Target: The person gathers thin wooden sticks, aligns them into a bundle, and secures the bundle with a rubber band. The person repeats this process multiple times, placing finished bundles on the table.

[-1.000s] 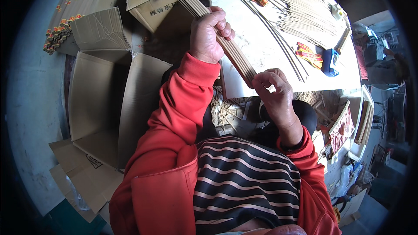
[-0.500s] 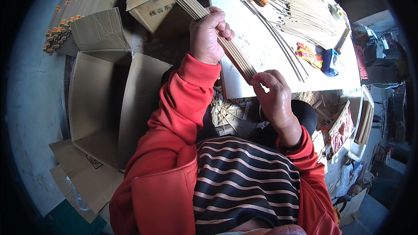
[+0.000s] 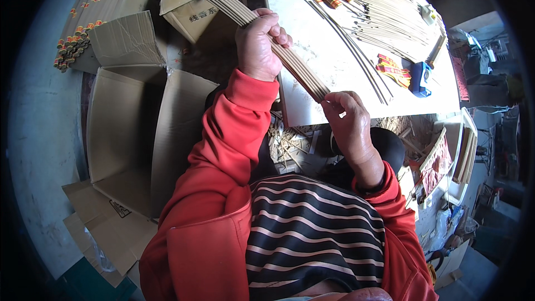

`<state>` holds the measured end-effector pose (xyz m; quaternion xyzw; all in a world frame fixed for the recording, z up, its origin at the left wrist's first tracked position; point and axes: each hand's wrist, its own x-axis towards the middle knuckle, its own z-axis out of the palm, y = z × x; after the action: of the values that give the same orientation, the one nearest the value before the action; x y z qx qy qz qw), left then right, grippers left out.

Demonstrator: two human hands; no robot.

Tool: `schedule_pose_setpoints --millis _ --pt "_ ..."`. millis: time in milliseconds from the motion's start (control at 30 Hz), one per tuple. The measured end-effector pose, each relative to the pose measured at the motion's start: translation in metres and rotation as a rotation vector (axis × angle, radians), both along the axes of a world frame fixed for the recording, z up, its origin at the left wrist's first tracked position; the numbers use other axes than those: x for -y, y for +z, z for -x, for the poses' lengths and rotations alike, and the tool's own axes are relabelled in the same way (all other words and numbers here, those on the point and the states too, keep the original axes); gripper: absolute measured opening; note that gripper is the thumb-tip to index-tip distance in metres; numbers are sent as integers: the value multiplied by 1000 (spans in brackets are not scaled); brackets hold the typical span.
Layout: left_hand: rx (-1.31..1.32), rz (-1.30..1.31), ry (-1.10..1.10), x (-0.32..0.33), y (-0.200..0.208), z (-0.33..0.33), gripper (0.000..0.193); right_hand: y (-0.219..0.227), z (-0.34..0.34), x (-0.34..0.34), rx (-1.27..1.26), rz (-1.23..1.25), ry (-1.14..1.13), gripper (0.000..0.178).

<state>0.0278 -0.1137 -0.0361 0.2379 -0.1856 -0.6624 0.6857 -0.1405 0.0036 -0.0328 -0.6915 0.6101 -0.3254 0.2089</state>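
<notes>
A bundle of long tan incense sticks (image 3: 304,70) slants from upper left to lower right in front of me, over the table's near left edge. My left hand (image 3: 261,44) is wrapped round its middle, fingers closed. At the lower right end, my right hand (image 3: 346,112) pinches the stick tips between thumb and fingertips; whether it grips one stick or several is hidden. On the white table (image 3: 312,110), a few dark loose sticks (image 3: 356,50) lie beyond the bundle. Red and yellow paper labels (image 3: 392,71) lie next to a blue tape dispenser (image 3: 421,79).
At the left stands an open cardboard box (image 3: 125,128), with banded incense bundles (image 3: 92,17) stacked behind it. Another carton (image 3: 195,14) is beyond the bundle's upper end. Many loose sticks (image 3: 395,17) spread over the far table. Broken sticks (image 3: 287,142) litter the floor beneath.
My left hand and the bundle have shifted slightly left, and the bundle's far end has swung left. The right hand keeps its pinch at the near end.
</notes>
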Motion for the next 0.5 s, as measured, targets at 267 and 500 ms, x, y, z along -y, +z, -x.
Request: schedule_pose_setpoints --millis 267,500 --pt "-46 -34 67 3 2 1 9 -4 2 1 137 -56 -67 16" --pt "-67 -67 90 3 2 0 9 -3 2 5 211 -177 -120 18"
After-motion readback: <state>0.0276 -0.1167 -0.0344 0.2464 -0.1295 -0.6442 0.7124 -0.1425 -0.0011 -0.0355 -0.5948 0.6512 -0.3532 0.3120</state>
